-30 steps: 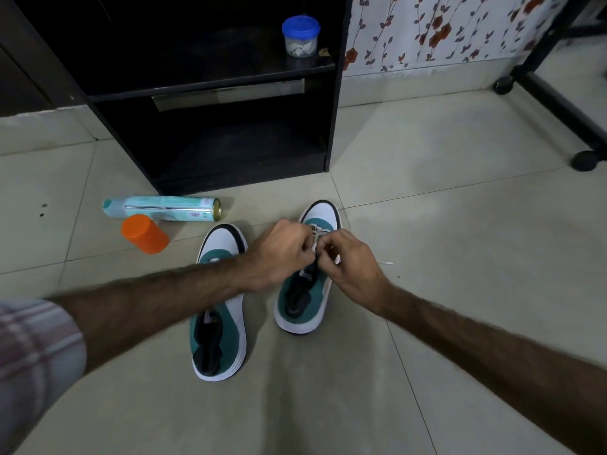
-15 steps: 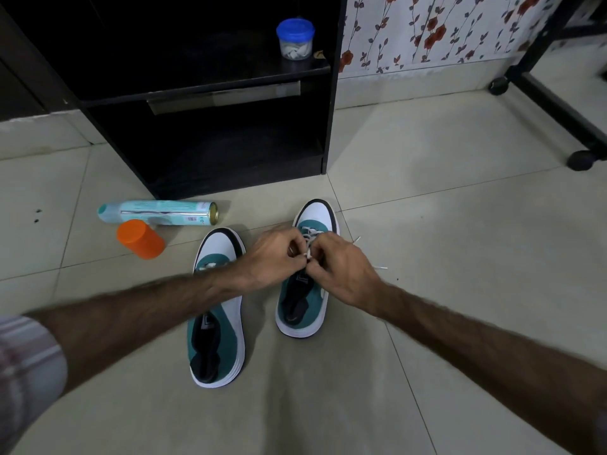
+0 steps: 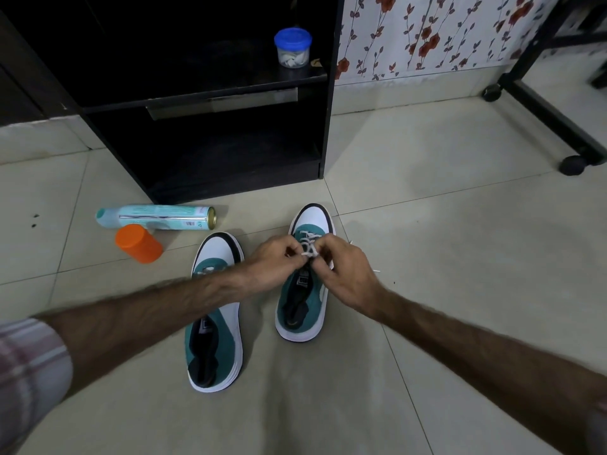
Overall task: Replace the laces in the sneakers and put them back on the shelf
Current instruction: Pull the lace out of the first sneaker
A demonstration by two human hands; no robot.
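Low in the frame, two bare forearms reach in from the lower left and lower right corners, as they did a second ago, though both hands now sit slightly higher over the shoe's tongue and more of the crossed lace shows beyond them than before. The left sneaker [image 3: 215, 310] lies unlaced left of centre on the tiled floor [image 3: 443, 244], toe pointing up the frame. Just right of it stands the right sneaker [image 3: 303, 290]. Over its middle the left hand [image 3: 274, 264] and right hand [image 3: 348, 274] meet, fingers curled and pinching the white lace [image 3: 309, 246] between them; the lace crosses the eyelets just above the fingertips, and a loose end pokes out to the right of the right hand. Farther up, at left, an orange cap [image 3: 139, 243] stands beside a spray can [image 3: 157, 217] lying on its side. Beyond them is the black shelf [image 3: 323, 126], with a blue-lidded jar [image 3: 292, 47] on its upper board.
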